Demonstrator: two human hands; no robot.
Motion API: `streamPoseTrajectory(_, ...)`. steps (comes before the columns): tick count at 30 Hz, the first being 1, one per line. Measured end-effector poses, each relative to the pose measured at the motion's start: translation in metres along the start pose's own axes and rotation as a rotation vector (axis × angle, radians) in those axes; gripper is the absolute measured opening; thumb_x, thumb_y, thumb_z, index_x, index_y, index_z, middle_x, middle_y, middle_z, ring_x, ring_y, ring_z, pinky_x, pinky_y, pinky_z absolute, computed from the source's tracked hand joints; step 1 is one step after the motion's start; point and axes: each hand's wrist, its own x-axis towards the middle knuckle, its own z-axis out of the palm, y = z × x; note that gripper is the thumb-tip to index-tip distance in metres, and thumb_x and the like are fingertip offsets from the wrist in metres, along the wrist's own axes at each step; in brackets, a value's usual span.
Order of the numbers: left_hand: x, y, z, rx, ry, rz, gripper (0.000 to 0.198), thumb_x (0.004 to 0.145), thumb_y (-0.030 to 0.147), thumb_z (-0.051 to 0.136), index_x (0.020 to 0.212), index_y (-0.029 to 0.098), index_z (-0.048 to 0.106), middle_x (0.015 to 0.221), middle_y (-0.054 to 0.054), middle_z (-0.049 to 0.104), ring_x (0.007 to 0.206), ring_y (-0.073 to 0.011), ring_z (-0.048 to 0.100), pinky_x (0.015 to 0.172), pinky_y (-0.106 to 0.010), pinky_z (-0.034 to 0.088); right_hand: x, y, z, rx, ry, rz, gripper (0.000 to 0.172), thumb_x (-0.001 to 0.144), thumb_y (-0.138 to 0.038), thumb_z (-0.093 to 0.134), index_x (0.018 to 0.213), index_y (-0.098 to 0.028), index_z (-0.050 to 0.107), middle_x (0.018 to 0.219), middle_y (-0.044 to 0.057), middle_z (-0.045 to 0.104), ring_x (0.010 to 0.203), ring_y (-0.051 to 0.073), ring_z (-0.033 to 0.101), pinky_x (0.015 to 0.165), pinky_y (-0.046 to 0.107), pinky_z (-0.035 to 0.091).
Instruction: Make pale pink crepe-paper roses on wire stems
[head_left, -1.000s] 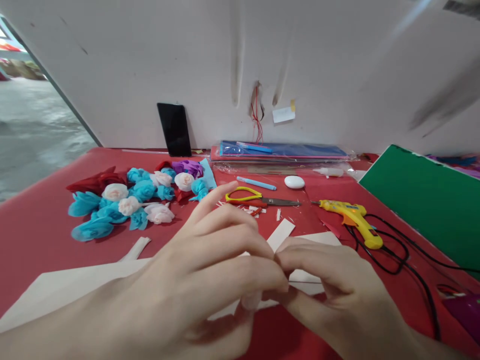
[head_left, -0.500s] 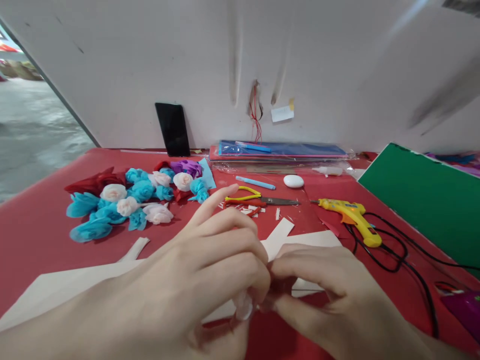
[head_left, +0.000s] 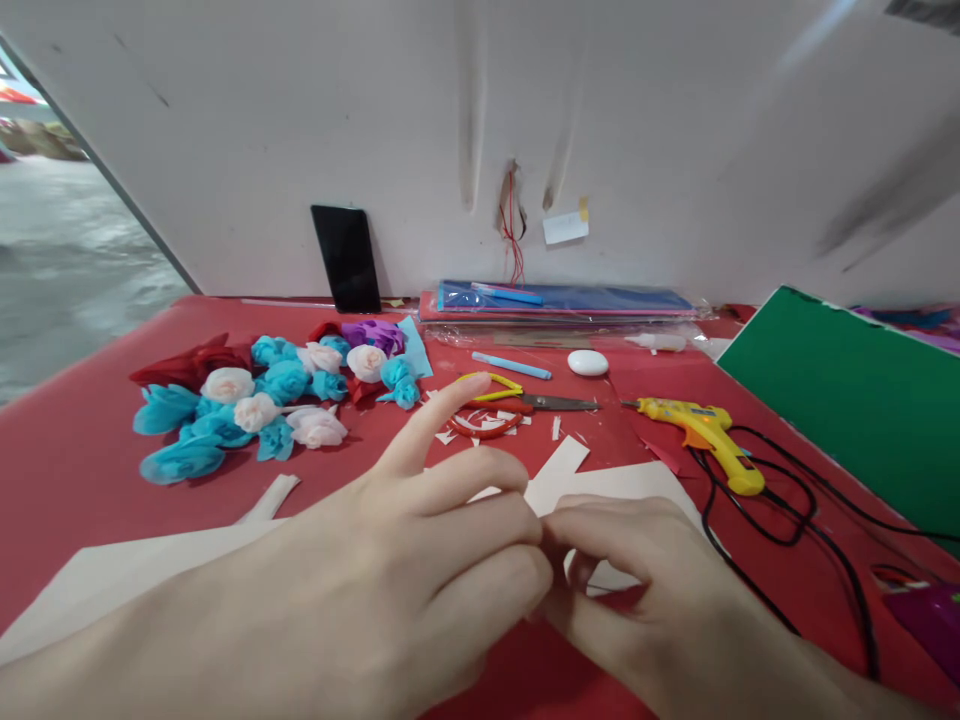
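Since the earlier frames the left hand (head_left: 405, 570) has rolled its curled fingers down and inward. They now cover the small pale paper piece that showed beneath the fingertips half a second ago, and its index finger has lifted clear to point toward the scissors (head_left: 559, 403). The right hand (head_left: 660, 590) has drawn in closer. Both hands now meet fingertip to fingertip, near the scissors on the viewer's side. Each hand is pinched closed at the tips apart from the raised index finger. The piece is hidden inside that pinch, so a firm hold on it cannot be confirmed. In my judgement the tightening suggests that fine rolling or pressing of the piece is under way, not released. A pale paper sheet (head_left: 150, 570) lies under the hands, nearer the viewer than the scissors. Paper flowers (head_left: 255, 405) lie well to the left of the scissors, and a yellow glue gun (head_left: 705, 425) lies near their right. No other item on the red table cover (head_left: 75, 440) appears disturbed.
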Motion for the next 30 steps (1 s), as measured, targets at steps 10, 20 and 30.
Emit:
streamPoseTrajectory(10,0.000,0.000,0.004,0.118,-0.007,0.061,0.026,0.101,0.007,0.048,0.087,0.021,0.066,0.088,-0.001,0.073,0.087,-0.0182,0.069,0.136,-0.061,0.019,0.001,0.005,0.001,-0.113,-0.026,-0.006,0.031,0.072,0.002,0.054,0.068,-0.024,0.038,0.061,-0.008,0.052,0.056,0.010,0.051,0.056,0.019,0.041)
streamPoseTrajectory(20,0.005,0.001,0.000,0.081,0.010,0.050,0.035,0.103,0.006,0.043,0.086,0.023,0.069,0.082,0.003,0.076,0.080,-0.0163,0.070,0.137,-0.060,0.018,0.003,-0.006,-0.005,0.164,-0.150,0.244,0.025,0.083,-0.016,0.060,0.062,-0.022,0.048,0.061,-0.005,0.057,0.056,0.011,0.051,0.054,0.019,0.043)
streamPoseTrajectory(30,0.009,-0.002,-0.005,-0.055,0.087,0.071,0.040,0.100,0.004,0.037,0.081,0.024,0.067,0.068,0.008,0.065,0.062,-0.0107,0.068,0.139,-0.042,0.019,0.007,-0.002,-0.008,0.782,-0.325,0.644,0.018,0.075,-0.024,0.087,0.065,-0.018,0.073,0.061,-0.006,0.060,0.052,0.003,0.054,0.050,0.009,0.045)
